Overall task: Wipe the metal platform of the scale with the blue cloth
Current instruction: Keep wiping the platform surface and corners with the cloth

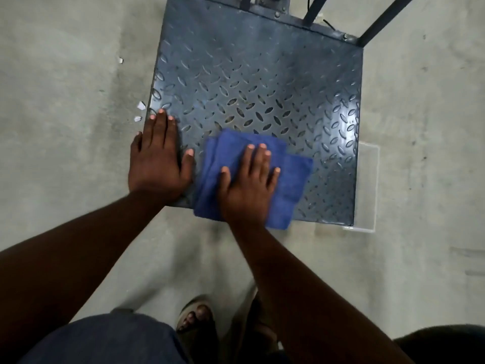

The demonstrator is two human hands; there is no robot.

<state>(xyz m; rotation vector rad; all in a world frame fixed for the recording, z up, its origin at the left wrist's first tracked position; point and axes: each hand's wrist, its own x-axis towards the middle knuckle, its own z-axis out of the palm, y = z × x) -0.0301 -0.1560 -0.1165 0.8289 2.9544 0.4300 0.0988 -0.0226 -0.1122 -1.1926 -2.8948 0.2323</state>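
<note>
Head view showed my right hand (248, 185) flat on the cloth (291, 179) at the platform's (262, 74) lower edge, left hand (157, 158) flat beside it, with most, I judged, unwiped.

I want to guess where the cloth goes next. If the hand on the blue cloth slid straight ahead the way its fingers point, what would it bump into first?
Probably nothing soon. The right hand presses the blue cloth flat; ahead lies only bare metal platform, until the bolted rail at the far edge.
</note>
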